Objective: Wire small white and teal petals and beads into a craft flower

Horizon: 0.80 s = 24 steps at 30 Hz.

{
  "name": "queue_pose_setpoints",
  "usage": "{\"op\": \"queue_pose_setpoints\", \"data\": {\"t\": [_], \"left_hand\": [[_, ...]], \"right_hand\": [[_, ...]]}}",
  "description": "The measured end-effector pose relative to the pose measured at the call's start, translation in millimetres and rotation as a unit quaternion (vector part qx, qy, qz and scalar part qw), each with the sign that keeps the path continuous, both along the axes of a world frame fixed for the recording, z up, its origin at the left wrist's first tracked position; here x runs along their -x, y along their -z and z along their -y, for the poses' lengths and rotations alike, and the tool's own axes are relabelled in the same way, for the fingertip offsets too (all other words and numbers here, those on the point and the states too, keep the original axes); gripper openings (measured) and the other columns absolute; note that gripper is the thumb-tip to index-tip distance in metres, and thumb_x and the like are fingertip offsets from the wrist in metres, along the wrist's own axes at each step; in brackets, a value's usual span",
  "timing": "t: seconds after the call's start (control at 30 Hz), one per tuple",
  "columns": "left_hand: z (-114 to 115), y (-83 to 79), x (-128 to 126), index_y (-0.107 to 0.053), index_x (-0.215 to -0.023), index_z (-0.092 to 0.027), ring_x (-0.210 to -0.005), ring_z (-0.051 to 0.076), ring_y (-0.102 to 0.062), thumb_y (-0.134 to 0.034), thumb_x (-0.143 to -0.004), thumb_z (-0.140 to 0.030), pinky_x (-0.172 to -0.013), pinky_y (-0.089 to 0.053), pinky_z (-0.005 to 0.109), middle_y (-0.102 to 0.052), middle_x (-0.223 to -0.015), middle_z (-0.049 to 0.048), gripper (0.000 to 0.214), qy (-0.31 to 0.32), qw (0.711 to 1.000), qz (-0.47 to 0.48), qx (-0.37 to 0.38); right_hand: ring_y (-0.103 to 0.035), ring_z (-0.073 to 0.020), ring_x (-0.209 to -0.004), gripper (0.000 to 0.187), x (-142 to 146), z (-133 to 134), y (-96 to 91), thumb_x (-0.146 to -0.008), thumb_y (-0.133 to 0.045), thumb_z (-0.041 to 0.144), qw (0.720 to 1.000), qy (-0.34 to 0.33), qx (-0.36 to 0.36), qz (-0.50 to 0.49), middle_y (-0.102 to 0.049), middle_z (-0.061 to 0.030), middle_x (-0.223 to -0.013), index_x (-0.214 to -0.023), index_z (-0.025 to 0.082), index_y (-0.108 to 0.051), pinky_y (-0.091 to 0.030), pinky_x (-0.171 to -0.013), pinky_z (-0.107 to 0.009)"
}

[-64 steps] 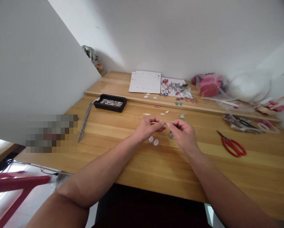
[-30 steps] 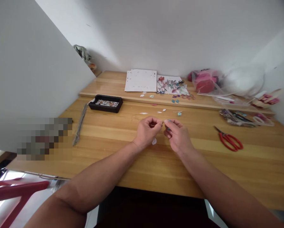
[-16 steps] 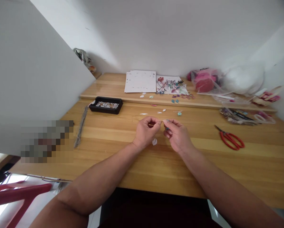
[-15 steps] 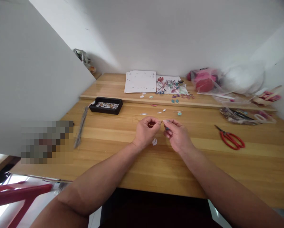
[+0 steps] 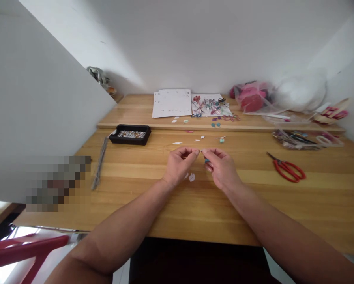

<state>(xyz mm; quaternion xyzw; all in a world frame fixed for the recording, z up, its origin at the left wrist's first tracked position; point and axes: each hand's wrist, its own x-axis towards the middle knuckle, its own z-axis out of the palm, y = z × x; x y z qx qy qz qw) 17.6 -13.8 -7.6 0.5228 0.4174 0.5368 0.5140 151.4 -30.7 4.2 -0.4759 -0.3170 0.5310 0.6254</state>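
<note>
My left hand [image 5: 178, 165] and my right hand [image 5: 222, 167] meet over the middle of the wooden table, thumb and forefinger pinched on each. A tiny piece shows between the two sets of fingertips, too small to name. Under the right forefinger, a small teal bit [image 5: 206, 160] peeks out among the curled fingers. White leaf-shaped cutouts [image 5: 192, 177] lie on the wood just below the hands, one partly hidden by my left wrist. Beyond the fingertips are more small white cutouts [image 5: 177, 143] and a small mint-green round piece [image 5: 222, 140].
Red-handled pliers [image 5: 289, 170] lie to the right. A black tray [image 5: 130, 141] of beads and a bundle of grey wires [image 5: 100, 163] are at left. On the raised back ledge rest white sheets [image 5: 172, 103], colourful flower pieces [image 5: 214, 106] and plastic bags [image 5: 252, 98].
Both hands keep their pinch at nearly the same spot, with slight finger shifts. The view has moved a little, and a second white cutout now shows beside my left wrist.
</note>
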Motion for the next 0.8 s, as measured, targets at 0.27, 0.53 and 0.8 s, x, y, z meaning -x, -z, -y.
{"op": "queue_pose_setpoints", "data": {"t": [0.27, 0.53, 0.8], "left_hand": [[-1.1, 0.7, 0.1, -0.075, -0.079, -0.015, -0.069, 0.012, -0.061, -0.077, -0.077, -0.043, -0.070, -0.050, 0.027, -0.072, -0.077, 0.0041, 0.027, 0.025, 0.998, 0.036, 0.052], [-1.7, 0.0, -0.5, -0.073, -0.075, -0.016, -0.061, 0.010, -0.054, -0.083, -0.071, -0.045, -0.060, -0.046, 0.025, -0.065, -0.068, 0.0013, 0.031, 0.041, 0.995, 0.058, 0.067], [-0.4, 0.3, -4.3, -0.071, -0.073, -0.016, -0.059, 0.008, -0.051, -0.082, -0.071, -0.041, -0.059, -0.044, 0.025, -0.063, -0.069, -0.0001, 0.027, 0.014, 0.994, 0.070, 0.077]], "right_hand": [[-0.040, -0.0066, -0.049, 0.025, 0.0, -0.6, 2.1, -0.062, -0.083, 0.033, 1.000, -0.003, -0.016, 0.024, -0.057, 0.0026, -0.059, -0.062, 0.019, -0.063, -0.026, -0.043, -0.023], [-0.038, -0.0070, -0.049, 0.024, -3.8, -0.3, 9.0, -0.068, -0.083, 0.035, 0.998, -0.007, -0.039, 0.048, -0.056, 0.0032, -0.059, -0.065, 0.019, -0.064, -0.025, -0.043, -0.023], [-0.038, -0.0062, -0.048, 0.026, 3.5, 2.2, 4.2, -0.063, -0.084, 0.035, 0.999, -0.014, -0.021, 0.025, -0.055, 0.0034, -0.059, -0.063, 0.019, -0.063, -0.026, -0.043, -0.023]]}}
